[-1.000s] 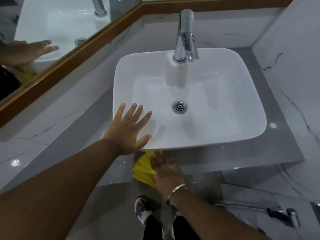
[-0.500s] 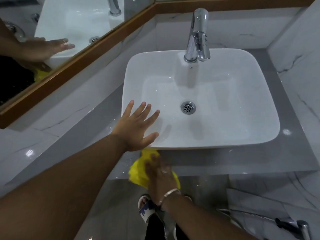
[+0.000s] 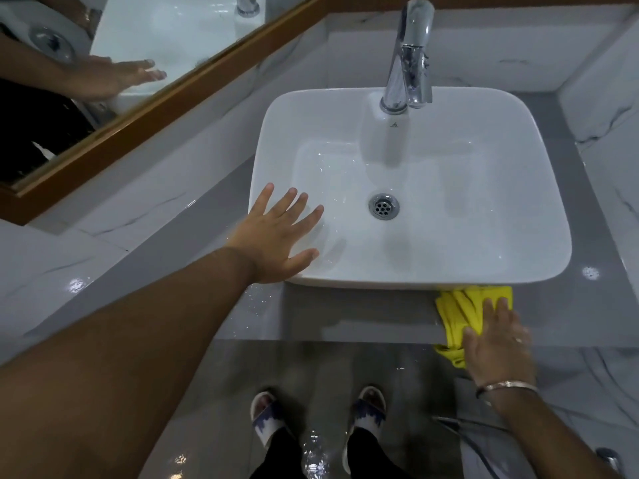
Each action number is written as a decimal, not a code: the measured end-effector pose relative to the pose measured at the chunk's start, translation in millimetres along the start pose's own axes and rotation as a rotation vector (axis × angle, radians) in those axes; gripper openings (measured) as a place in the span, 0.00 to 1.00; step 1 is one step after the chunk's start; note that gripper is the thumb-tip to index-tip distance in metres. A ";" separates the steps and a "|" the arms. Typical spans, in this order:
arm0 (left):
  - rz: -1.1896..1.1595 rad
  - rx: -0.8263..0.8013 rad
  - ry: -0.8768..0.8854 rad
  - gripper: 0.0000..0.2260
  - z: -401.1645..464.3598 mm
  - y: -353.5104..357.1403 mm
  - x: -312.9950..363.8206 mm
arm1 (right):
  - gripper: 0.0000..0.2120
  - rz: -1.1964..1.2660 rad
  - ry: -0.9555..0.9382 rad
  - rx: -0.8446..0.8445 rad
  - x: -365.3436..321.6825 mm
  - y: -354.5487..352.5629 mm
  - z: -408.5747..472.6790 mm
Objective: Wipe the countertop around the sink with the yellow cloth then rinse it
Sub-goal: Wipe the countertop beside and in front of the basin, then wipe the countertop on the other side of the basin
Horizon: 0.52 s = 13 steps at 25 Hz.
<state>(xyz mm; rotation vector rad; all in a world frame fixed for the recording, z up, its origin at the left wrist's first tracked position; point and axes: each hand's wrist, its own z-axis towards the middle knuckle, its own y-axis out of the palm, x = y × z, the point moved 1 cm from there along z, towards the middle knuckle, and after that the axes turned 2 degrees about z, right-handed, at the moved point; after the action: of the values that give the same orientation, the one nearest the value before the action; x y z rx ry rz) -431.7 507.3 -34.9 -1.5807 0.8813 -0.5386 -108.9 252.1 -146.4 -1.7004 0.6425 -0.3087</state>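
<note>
The yellow cloth [image 3: 458, 314] lies bunched on the grey countertop [image 3: 363, 319], on the front strip below the right front corner of the white sink [image 3: 449, 257]. My right hand [image 3: 496, 344] presses flat on the cloth, a bangle on its wrist. Fingers spread, my left hand [image 3: 276, 236] rests on the sink's front left rim and holds nothing. A chrome tap [image 3: 408, 60] stands at the back of the basin, with no water running. The drain [image 3: 383, 206] sits in the middle of the basin.
A wood-framed mirror [image 3: 138, 108] runs along the left wall and reflects my left hand. Marble walls close in the counter at the back and right. My feet in sandals [image 3: 266, 416] stand on the wet floor below. A hose sprayer [image 3: 608, 458] lies at the lower right.
My right hand has slid the yellow cloth along the front counter strip from below the sink's left front corner to its right front corner. My left hand stayed on the rim.
</note>
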 end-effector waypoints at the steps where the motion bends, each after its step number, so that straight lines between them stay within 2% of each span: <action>1: -0.007 0.013 0.000 0.32 -1.6 0.3 0.8 | 0.33 0.009 0.048 0.011 -0.6 0.6 -1.8; 5: -0.050 0.066 0.000 0.32 -7.5 0.9 -6.0 | 0.31 0.072 0.192 0.082 -73.4 16.7 -13.5; 8: -0.212 0.160 -0.066 0.33 -8.9 -4.3 7.5 | 0.33 -0.035 0.085 -0.030 -149.3 39.1 -20.1; 11: -0.287 0.266 -0.406 0.30 -63.6 21.6 -37.1 | 0.32 -0.056 -0.112 -0.124 -259.1 58.7 -47.6; 13: -0.229 0.199 -0.597 0.32 -131.5 55.0 -81.0 | 0.31 0.058 -0.130 -0.200 -322.5 63.2 -68.0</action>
<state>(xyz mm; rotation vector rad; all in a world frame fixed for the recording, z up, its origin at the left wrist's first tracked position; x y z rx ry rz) -593.7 487.7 -50.6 -1.5416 0.1920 -0.2723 -421.9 373.1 -146.3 -1.8719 0.6425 -0.0938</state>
